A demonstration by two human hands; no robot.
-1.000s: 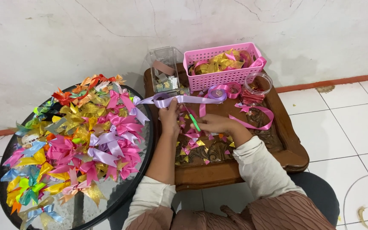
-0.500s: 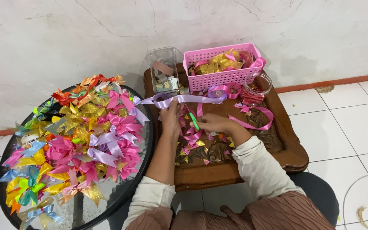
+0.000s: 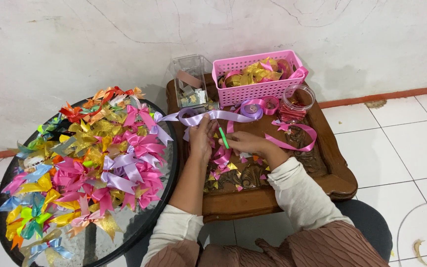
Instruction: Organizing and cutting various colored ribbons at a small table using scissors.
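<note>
Over a small carved wooden table point(image 3: 332, 173), my left hand point(image 3: 201, 138) pinches a lilac ribbon point(image 3: 233, 115) that runs out to both sides above my fingers. My right hand point(image 3: 245, 143) sits just to its right, holding a thin green tool point(image 3: 223, 137) upright between the two hands. Pink ribbon pieces point(image 3: 221, 157) and small gold and pink scraps lie under and below my hands. A loop of pink ribbon point(image 3: 297, 138) lies to the right of my right wrist.
A round black glass table point(image 3: 166, 188) at left carries a heap of several finished ribbon bows point(image 3: 90, 158) in many colours. At the back stand a pink plastic basket point(image 3: 253, 89) of ribbon, a clear box point(image 3: 190, 86), a clear jar point(image 3: 296, 103) and ribbon rolls point(image 3: 258, 106).
Almost nothing differs. My hands stay together at the same spot on the wooden table, still working the lilac ribbon with the green tool.
</note>
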